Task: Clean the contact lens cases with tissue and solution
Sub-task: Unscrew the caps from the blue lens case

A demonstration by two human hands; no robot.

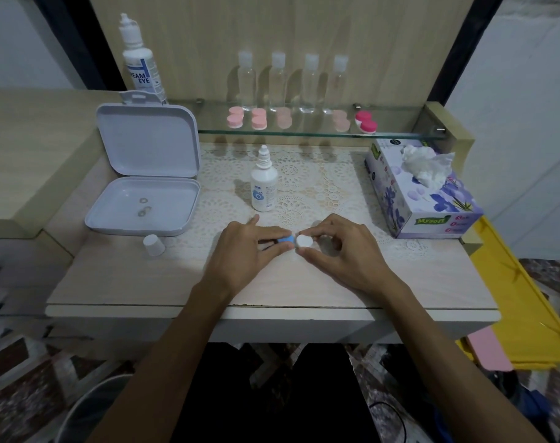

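Lens case: a small case (295, 240) with a blue cap on its left well and a white cap on its right, low over the counter (272, 282) near its front middle; whether it touches the surface cannot be told.
Long axis: runs left to right, blue end toward the left hand, white end toward the right hand.
Left hand: the left hand (243, 251) pinches the blue cap, fingers (272, 233) curled over it from the left, forefinger pointing away.
Right hand: the right hand (345, 254) grips the white end, thumb below and fingers curled above; a second white cap-like piece (328, 243) sits inside the curl.
Solution: a small white dropper bottle (264, 182) stands upright just behind the hands, its loose cap (154, 245) lying well to the left.
Tissue: a flowered tissue box (422, 190) at the right, one sheet (427, 163) pulled up.
Tray: an open white hinged box (144, 174) at the left.
Shelf: a glass shelf (304, 131) carries pink lens cases (259, 118) and clear bottles (278, 79).
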